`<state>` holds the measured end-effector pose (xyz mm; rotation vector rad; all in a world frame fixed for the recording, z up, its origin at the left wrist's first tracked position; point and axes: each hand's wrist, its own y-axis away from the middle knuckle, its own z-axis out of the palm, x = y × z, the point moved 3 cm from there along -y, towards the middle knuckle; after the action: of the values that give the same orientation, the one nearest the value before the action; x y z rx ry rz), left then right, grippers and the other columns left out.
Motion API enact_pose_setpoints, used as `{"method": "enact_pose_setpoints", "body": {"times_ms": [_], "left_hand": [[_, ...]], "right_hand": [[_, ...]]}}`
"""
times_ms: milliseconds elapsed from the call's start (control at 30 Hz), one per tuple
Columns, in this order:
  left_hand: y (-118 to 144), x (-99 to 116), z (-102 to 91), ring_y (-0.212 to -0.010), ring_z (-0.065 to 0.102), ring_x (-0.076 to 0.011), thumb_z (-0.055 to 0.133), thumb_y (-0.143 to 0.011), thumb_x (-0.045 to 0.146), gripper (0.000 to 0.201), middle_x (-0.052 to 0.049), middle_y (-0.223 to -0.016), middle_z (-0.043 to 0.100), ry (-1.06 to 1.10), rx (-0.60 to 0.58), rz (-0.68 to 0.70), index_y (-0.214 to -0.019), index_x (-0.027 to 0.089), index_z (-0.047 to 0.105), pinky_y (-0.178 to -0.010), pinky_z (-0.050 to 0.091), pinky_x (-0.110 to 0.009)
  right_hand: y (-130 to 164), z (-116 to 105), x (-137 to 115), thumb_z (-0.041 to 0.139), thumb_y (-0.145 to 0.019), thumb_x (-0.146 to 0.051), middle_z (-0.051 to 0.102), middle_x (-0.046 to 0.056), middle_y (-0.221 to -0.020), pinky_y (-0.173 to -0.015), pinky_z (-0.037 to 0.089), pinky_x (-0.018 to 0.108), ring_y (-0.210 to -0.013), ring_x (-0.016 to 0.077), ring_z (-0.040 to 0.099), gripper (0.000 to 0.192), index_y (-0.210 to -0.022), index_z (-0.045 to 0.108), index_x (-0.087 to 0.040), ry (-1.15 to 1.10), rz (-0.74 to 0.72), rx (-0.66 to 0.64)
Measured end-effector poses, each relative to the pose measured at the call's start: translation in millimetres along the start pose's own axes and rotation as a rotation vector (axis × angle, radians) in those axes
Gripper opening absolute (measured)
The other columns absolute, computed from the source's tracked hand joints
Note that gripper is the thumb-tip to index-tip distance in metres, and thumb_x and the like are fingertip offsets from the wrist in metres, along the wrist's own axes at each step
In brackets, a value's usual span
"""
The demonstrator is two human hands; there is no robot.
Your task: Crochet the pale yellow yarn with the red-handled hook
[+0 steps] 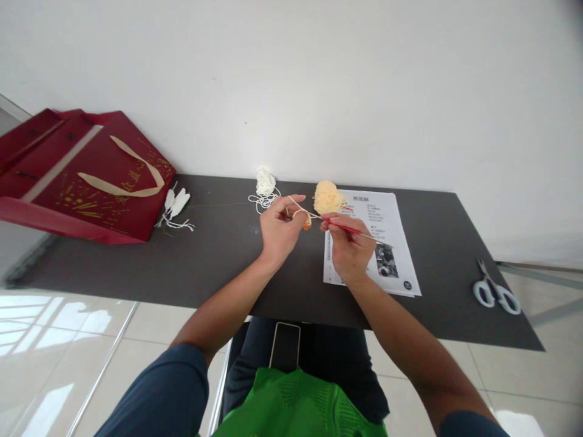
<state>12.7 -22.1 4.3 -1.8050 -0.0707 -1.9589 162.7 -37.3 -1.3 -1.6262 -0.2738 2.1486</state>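
The worktop is showing a dark, matt, smooth surface. The pale yellow yarn ball is looking soft and fuzzy, and the white yarn beside it likewise. The printed sheet is lying as plain matt paper. The red gift bag is looking like smooth card with a ribbon handle. The scissors are showing metal blades and pale plastic grips. The floor tiles are gleaming glossy.

Table bearing bag, scissors
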Motion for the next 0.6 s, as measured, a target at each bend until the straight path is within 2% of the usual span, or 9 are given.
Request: {"method": "enact_pose_setpoints", "body": {"times_ms": [167, 300, 400, 600], "left_hand": [[0.0, -0.2, -0.3, -0.06, 0.056, -0.0091, 0.071, -0.073, 0.014, 0.026, 0.003, -0.072, 0.065, 0.021, 0.048, 0.004, -0.096, 0.022, 0.078, -0.062, 0.046, -0.025], [-2.7, -4.7, 1.7, -0.06, 0.059, -0.0096, 0.075, -0.069, 0.014, 0.03, 0.004, -0.069, 0.067, 0.178, 0.053, -0.122, -0.098, 0.02, 0.076, -0.064, 0.048, -0.026], [-4.4, -7.3, 3.9, -0.061, 0.061, -0.009, 0.077, -0.065, 0.013, 0.034, 0.005, -0.069, 0.067, 0.303, 0.051, -0.211, -0.099, 0.018, 0.076, -0.068, 0.049, -0.026], [-5.1, -11.4, 8.4, -0.065, 0.062, -0.0083, 0.084, -0.062, 0.015, 0.04, 0.003, -0.072, 0.069, 0.467, -0.046, -0.405, -0.101, 0.016, 0.076, -0.074, 0.048, -0.026]], "right_hand": [[6.1, -0.1, 0.4, 0.077, -0.086, -0.033, 0.082, 0.002, -0.101, -0.085, 0.063, 0.049, -0.091, 0.0237, 0.075, 0.009, -0.092, 0.08, -0.038, 0.075, -0.107, -0.082], [6.7, -3.2, 5.8, 0.081, -0.081, -0.036, 0.083, 0.001, -0.104, -0.095, 0.062, 0.055, -0.099, 0.027, 0.076, 0.01, -0.09, 0.081, -0.04, 0.158, -0.085, -0.161], [4.8, -4.8, 8.3, 0.084, -0.078, -0.033, 0.083, 0.001, -0.106, -0.097, 0.061, 0.056, -0.1, 0.0275, 0.076, 0.014, -0.09, 0.081, -0.039, 0.189, -0.083, -0.215], [-0.8, -6.8, 10.2, 0.081, -0.081, -0.029, 0.083, 0.0, -0.108, -0.096, 0.062, 0.055, -0.1, 0.0267, 0.076, 0.019, -0.095, 0.081, -0.041, 0.233, -0.128, -0.23]]}}
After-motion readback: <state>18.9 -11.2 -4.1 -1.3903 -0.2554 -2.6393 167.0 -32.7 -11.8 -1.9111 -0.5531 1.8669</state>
